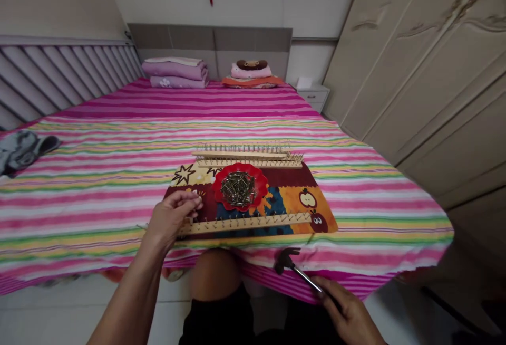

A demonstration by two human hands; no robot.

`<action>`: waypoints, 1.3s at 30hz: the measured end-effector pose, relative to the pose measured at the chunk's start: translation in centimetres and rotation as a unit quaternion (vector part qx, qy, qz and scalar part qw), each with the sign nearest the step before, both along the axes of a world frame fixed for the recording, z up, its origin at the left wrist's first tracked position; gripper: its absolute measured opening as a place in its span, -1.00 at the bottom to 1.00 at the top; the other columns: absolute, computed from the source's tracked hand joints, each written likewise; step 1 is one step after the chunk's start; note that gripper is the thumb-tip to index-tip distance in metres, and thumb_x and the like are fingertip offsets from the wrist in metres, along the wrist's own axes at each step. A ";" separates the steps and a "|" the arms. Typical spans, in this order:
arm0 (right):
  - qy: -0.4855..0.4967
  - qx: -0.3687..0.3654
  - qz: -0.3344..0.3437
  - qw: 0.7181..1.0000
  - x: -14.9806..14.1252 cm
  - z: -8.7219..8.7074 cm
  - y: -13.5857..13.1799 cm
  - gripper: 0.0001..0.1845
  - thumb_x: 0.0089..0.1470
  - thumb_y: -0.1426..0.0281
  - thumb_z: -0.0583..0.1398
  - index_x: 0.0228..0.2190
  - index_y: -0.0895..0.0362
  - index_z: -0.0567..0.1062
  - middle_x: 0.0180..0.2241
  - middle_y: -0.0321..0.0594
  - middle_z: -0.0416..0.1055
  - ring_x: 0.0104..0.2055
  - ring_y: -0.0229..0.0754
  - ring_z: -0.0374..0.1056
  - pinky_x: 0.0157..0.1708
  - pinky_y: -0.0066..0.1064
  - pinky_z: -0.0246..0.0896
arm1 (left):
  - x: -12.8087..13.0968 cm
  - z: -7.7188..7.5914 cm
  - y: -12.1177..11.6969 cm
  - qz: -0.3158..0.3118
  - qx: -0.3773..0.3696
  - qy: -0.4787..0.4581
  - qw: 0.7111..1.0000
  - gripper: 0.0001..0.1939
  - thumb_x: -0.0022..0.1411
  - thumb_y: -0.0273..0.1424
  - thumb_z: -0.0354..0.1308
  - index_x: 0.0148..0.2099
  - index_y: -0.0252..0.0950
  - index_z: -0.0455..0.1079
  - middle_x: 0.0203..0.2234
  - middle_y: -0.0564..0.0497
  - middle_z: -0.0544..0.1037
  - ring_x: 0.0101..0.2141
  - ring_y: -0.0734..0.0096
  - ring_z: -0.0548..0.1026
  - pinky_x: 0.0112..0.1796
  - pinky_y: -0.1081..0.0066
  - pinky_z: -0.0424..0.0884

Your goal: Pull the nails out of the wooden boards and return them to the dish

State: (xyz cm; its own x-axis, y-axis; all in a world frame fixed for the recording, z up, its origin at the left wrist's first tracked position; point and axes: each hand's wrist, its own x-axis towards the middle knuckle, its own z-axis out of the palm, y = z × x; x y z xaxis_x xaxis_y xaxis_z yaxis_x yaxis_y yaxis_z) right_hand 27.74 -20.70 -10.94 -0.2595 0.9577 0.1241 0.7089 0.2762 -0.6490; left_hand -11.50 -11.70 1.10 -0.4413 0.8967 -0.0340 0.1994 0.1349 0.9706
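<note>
My left hand (174, 217) rests on the left end of a wooden strip (253, 222) studded with nails, its fingers pinched together on something too small to make out. That strip lies along the near edge of a colourful patterned mat (316, 202) on the striped bed. My right hand (348, 310) is low, off the bed's edge, closed round the handle of a claw hammer (290, 263) whose head points up and left. A red dish (239, 187) heaped with nails sits at the mat's centre. Two more nailed wooden strips (249, 157) lie at the mat's far edge.
The bed (98, 176) has a pink striped cover, with folded blankets (176, 72) and a pillow (251, 73) at the headboard. A wardrobe (427, 70) stands to the right, a nightstand (312, 94) beside it. Grey cloth (19, 150) lies at far left. My knee (213, 274) is below the bed edge.
</note>
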 end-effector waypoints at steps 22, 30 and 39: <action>0.073 0.033 0.111 0.991 -8.6 6.2 0.0 -0.73 0.18 0.30 0.12 -0.11 0.03 0.52 -0.20 -0.17 0.57 -0.17 -0.17 0.51 -0.19 -0.49 0.44 | -1.1 -8.1 -4.8 0.040 -0.057 0.124 0.990 -0.71 0.16 -0.20 0.16 -0.26 -0.36 0.41 -0.36 0.01 0.49 -0.28 0.42 0.45 -0.12 0.24 0.41; 0.109 0.119 0.116 0.980 -14.8 9.8 2.6 -0.69 0.20 0.46 0.05 -0.05 0.10 0.44 -0.25 -0.15 0.52 -0.20 -0.19 0.46 -0.23 -0.46 0.41 | -0.2 -8.1 -5.2 0.037 -0.005 0.212 0.977 -0.70 0.20 -0.18 0.09 -0.26 -0.35 0.40 -0.31 -0.02 0.49 -0.23 0.41 0.44 -0.10 0.24 0.40; -0.044 0.184 0.156 0.970 -19.4 10.2 4.5 -0.56 0.18 0.52 -0.02 0.06 0.16 0.38 -0.33 -0.09 0.43 -0.33 -0.12 0.42 -0.35 -0.31 0.42 | -0.1 -8.4 -5.2 0.042 -0.005 0.262 0.964 -0.75 0.22 -0.25 0.08 -0.30 -0.37 0.39 -0.43 0.04 0.45 -0.37 0.49 0.41 -0.24 0.35 0.41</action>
